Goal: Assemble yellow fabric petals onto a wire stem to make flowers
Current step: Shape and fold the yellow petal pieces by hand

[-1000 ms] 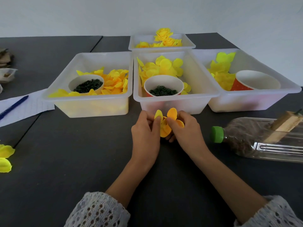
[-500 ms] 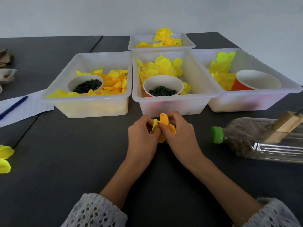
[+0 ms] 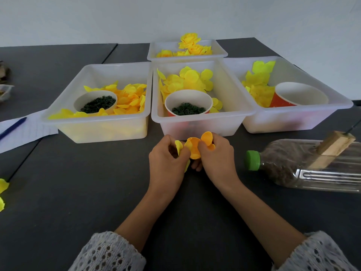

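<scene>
Head view. Left hand (image 3: 169,160) and right hand (image 3: 217,155) meet over the dark table (image 3: 78,192), just in front of the middle bin (image 3: 199,126). Both hands have fingers curled and pinch a cluster of petals (image 3: 193,148) held between them: pale yellow petal at the left fingers, orange-yellow petals at the right thumb. Wire stem cannot be made out; it is hidden by the hands if present.

Middle bin holds loose yellow petals and a cup (image 3: 188,103) of dark green rings. Left bin (image 3: 97,126) holds orange and yellow petals and a second cup (image 3: 95,100) of dark green pieces. Right bin (image 3: 293,118) holds pale yellow petals and an orange cup (image 3: 298,94), contents not visible. Far bin (image 3: 187,55), behind the middle bin, holds yellow flowers.

Right of the hands, a bottle (image 3: 304,167) with a green cap lies on its side; a wood block (image 3: 332,147) rests against it. At the left edge: paper (image 3: 25,133) with a blue pen (image 3: 12,127) on it, and yellow petals (image 3: 3,189) nearer the person.
</scene>
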